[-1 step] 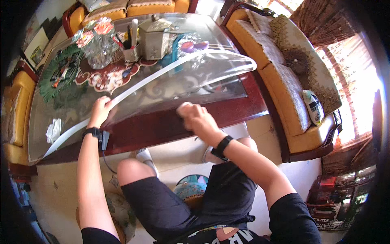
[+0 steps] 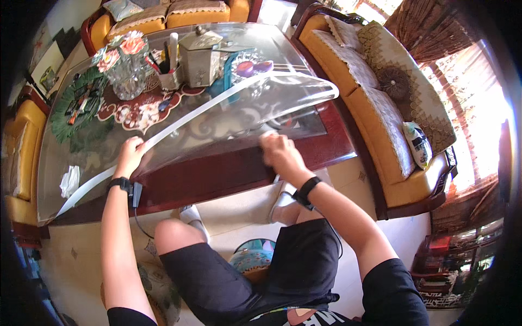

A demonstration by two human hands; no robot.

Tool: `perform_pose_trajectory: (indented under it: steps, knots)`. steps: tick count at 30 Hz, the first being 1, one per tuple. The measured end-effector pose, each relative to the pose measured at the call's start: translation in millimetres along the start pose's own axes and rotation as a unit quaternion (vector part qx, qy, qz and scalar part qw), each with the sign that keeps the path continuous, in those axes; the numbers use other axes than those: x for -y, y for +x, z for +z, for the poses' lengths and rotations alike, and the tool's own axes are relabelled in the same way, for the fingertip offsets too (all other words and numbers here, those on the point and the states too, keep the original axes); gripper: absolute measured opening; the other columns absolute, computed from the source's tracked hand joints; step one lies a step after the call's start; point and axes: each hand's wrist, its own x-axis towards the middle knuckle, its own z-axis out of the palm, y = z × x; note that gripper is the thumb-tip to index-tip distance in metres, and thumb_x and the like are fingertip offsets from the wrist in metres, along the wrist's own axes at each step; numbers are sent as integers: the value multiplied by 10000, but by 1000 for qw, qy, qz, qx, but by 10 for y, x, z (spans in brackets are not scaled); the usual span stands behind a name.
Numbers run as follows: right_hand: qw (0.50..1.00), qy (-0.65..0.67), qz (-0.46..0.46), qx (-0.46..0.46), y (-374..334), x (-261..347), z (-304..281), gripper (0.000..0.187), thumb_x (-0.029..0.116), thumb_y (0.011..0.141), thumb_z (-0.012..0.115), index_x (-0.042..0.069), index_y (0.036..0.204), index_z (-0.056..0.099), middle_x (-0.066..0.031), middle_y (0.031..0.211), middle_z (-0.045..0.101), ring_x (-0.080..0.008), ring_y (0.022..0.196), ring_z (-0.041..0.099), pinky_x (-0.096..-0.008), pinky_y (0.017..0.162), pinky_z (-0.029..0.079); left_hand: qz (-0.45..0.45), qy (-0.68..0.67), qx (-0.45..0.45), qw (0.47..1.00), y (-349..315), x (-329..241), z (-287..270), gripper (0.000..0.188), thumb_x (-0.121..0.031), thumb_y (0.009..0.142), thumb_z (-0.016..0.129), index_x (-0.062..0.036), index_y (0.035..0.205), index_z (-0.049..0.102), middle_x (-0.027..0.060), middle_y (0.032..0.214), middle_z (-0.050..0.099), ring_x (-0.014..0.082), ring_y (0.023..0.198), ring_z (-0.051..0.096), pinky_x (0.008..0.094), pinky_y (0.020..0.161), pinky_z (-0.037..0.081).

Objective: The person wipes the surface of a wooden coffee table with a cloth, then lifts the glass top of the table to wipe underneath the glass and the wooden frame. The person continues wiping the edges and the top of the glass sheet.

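Note:
A clear, flexible plastic table cover (image 2: 190,115) is folded back, its edge showing as a whitish curved band across the table. My left hand (image 2: 129,156) is closed on that edge, left of the middle. Below the fold, a dark red wooden strip (image 2: 209,183) of the table (image 2: 338,142) lies bare. My right hand (image 2: 284,156) is closed just above this wood, right of the middle. Motion blur smears its fingertips, and whatever they hold cannot be made out. Each wrist wears a black band.
Toward the back stand a glass flower vase (image 2: 128,81), a pen holder (image 2: 172,79) and a lidded silver box (image 2: 200,61). Purple cups (image 2: 246,69) sit beside them. A crumpled white tissue (image 2: 70,181) lies at the left. Yellow sofas (image 2: 375,136) flank the table.
My right hand has moved to the right and slightly farther away over the wood. My left hand keeps its hold on the cover's edge. The whole view has shifted a little.

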Motion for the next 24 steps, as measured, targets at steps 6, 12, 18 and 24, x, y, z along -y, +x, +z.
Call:
perform_pose_trajectory:
  steps: [6, 12, 18, 24]
  knots:
    - [966, -15, 257, -37, 28, -1562, -69, 111, 77, 826, 643, 47, 914, 704, -188, 894, 676, -383, 866, 678, -476, 742, 565, -25, 19, 0, 999, -33, 28, 17, 472, -282, 954, 681, 57, 691, 483, 155, 660, 444, 253, 590, 430, 404, 577, 361]
    - [955, 21, 294, 28, 116, -2538, 446, 273, 211, 901, 579, 75, 1121, 668, -232, 1035, 641, -456, 1054, 590, -528, 912, 517, -57, 18, 5, 998, 30, -53, 97, 525, -314, 951, 688, 40, 663, 429, 158, 633, 399, 263, 570, 374, 409, 558, 332]
    - [989, -14, 123, -79, 647, -1314, 546, 260, 108, 867, 564, -37, 1079, 604, -234, 1036, 629, -430, 1013, 586, -512, 775, 523, -86, 35, 12, 996, 40, -159, 0, 537, -305, 961, 690, 41, 652, 418, 142, 627, 382, 229, 577, 348, 398, 554, 319]
    - [989, 74, 111, -59, 902, 408, 543, 445, 119, 841, 597, -91, 1232, 573, -279, 1214, 595, -383, 1162, 555, -431, 853, 526, -75, 23, 16, 997, -17, -65, 17, 490, -240, 1000, 643, 28, 676, 391, 67, 634, 326, 145, 607, 323, 365, 560, 309]
